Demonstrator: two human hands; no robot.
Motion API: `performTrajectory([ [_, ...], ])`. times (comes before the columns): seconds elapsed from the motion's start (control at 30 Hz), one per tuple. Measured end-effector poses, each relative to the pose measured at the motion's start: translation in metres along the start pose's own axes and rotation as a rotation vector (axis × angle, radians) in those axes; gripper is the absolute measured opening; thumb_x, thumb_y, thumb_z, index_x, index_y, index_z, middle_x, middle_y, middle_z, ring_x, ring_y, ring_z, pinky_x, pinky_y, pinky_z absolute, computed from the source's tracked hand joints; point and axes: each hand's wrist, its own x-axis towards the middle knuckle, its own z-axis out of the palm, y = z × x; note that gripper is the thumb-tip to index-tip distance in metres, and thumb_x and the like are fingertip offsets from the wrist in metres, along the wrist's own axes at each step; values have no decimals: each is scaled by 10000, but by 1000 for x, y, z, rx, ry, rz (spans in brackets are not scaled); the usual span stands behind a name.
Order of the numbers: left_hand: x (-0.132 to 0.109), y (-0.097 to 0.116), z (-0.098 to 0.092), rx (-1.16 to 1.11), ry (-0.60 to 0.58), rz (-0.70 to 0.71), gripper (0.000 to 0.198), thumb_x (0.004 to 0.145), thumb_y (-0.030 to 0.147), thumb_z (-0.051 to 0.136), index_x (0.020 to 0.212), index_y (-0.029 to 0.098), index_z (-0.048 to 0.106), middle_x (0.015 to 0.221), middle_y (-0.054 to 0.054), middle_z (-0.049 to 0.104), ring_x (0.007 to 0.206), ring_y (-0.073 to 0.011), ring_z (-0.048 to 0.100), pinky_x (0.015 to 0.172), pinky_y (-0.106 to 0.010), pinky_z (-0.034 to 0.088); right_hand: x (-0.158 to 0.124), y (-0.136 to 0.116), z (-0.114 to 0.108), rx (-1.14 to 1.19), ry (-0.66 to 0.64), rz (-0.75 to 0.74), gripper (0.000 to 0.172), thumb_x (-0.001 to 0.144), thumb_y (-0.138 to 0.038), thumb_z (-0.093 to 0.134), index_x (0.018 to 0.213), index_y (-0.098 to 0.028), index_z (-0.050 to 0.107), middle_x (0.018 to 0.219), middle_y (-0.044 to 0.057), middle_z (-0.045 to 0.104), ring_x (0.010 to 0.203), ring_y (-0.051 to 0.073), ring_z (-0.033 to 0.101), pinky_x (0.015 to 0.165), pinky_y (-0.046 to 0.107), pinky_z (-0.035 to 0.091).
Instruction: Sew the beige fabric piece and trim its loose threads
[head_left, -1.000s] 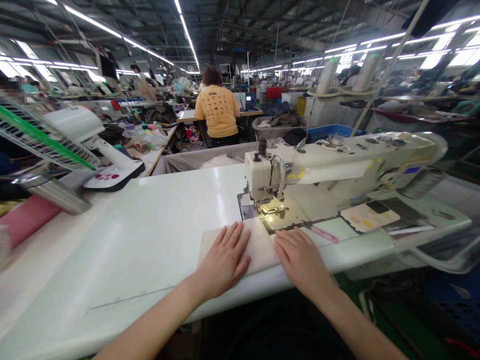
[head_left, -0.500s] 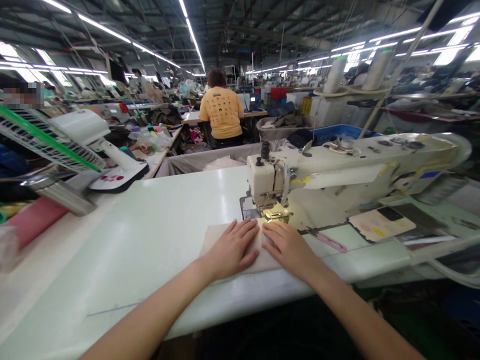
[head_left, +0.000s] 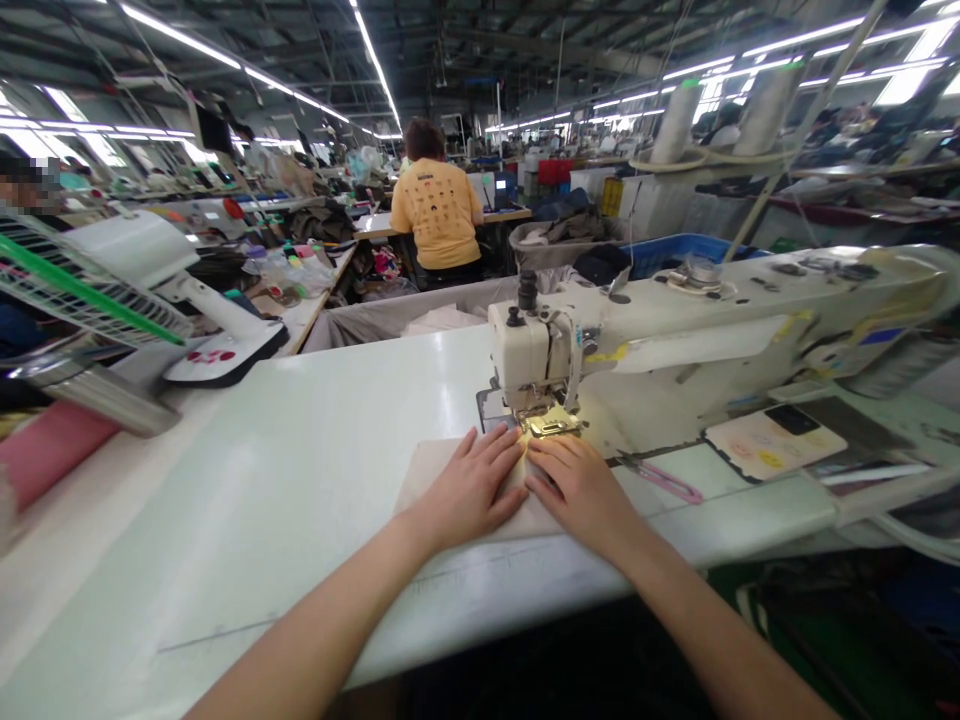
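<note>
Nearest, the left hand (head_left: 471,490) and the right hand (head_left: 576,490) lie flat on a piece of beige fabric (head_left: 442,470). The fingers (head_left: 491,452) of both are spread and pressing down, slanting toward each other, with the tips almost meeting; neither hand pinches the cloth. The fabric lies flat on the white tabletop (head_left: 262,500), close to its near edge and not overhanging it. As far as the hands allow one to tell, its long axis runs side to side, roughly along that edge, and its far side reaches the brass-coloured presser foot (head_left: 551,425) of an industrial sewing machine (head_left: 525,350). A faint ruled line (head_left: 217,635) marks the tabletop near its front edge. The white surface stretches left of the fabric toward a white fan (head_left: 217,355) and a pink cloth roll (head_left: 52,455). To the right of the right hand lie a pink-handled tool (head_left: 660,480) and a printed card (head_left: 772,445). Beyond the machine sit a blue crate (head_left: 675,258) and thread cones (head_left: 675,125). Farther off, a co-worker in a yellow T-shirt (head_left: 437,215) sits at another table.
</note>
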Motion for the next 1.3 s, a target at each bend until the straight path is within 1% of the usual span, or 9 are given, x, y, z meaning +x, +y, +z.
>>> performTrajectory([
  [0.2,0,0,-1,6,10,-12,516,979,437,420,1427,181,446,1542,-85,393,1455,-264,302,1201,-549,246,1,-2,0,11,-7,4,265,925,-240,580,1156,-124,639,1222,104,656,1124,245,558,1016,462,469],
  [0.67,1,0,1,4,-6,-21,552,981,449,407,1460,175,415,1570,-71,350,1474,-266,266,1201,-562,232,1,0,1,-20,8,-4,248,927,-244,574,1146,-148,643,1204,98,667,1106,237,569,998,464,480],
  [0.93,1,-1,2,7,18,-10,547,982,449,406,1453,172,427,1558,-84,369,1468,-273,281,1199,-562,240,1,0,2,-28,14,-5,259,933,-245,560,1164,-157,638,1214,104,664,1118,240,570,1006,465,471],
  [1.1,1,-1,1,22,5,-18,547,985,460,393,1448,172,427,1564,-63,361,1471,-264,271,1199,-555,247,2,-1,1,-34,6,-8,260,933,-237,562,1166,-146,633,1227,98,659,1116,245,564,1017,468,459],
  [1.3,2,-3,2,22,16,-10,550,993,466,378,1457,174,417,1563,-69,363,1469,-264,276,1198,-557,244,3,-1,0,-35,0,-6,273,924,-242,577,1177,-158,635,1231,106,657,1126,240,563,1018,473,460],
])
